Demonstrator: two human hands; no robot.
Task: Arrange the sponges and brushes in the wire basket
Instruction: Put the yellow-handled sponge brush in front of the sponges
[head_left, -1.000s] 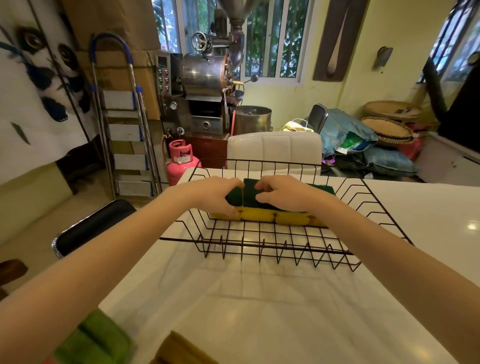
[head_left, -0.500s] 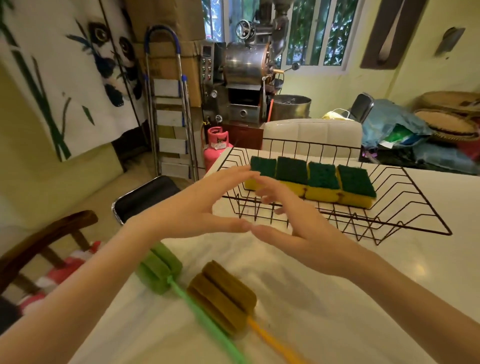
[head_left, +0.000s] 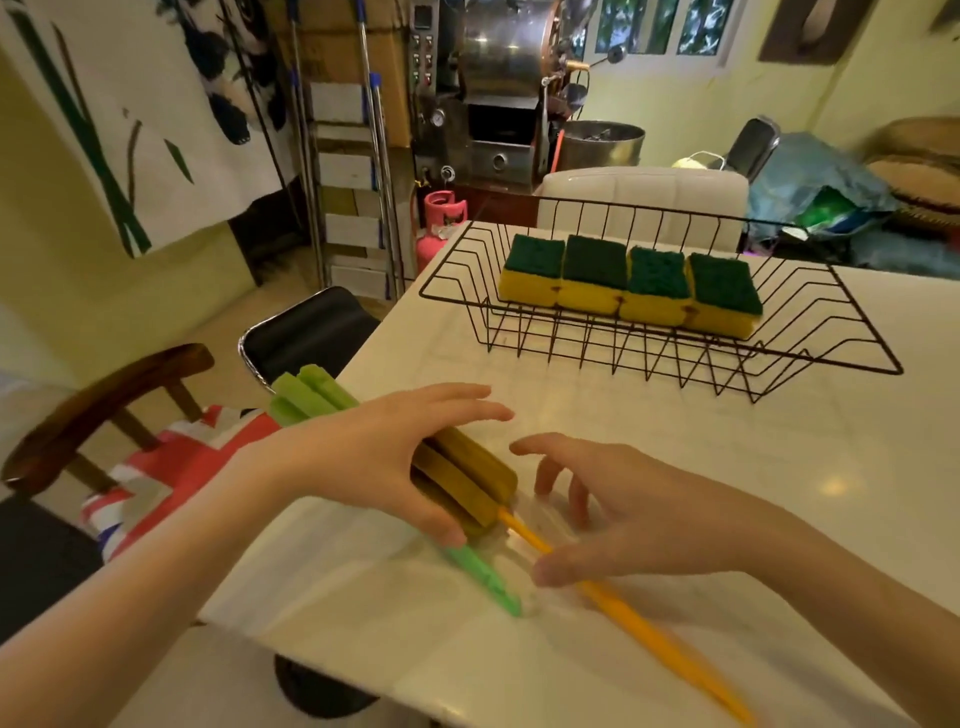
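Reaching down with both hands open and empty, we have our left hand nearest the brown sponge brush with its long orange handle, which points back toward our right hand.

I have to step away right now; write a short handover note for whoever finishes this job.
Left hand: open, over the brush heads, nothing gripped.
Right hand: open, fingers spread above the orange brush handle.
Done: four sponges sit in a row in the wire basket.
Left: the orange brush and green brush lie side by side on the table, outside the basket; put both in.
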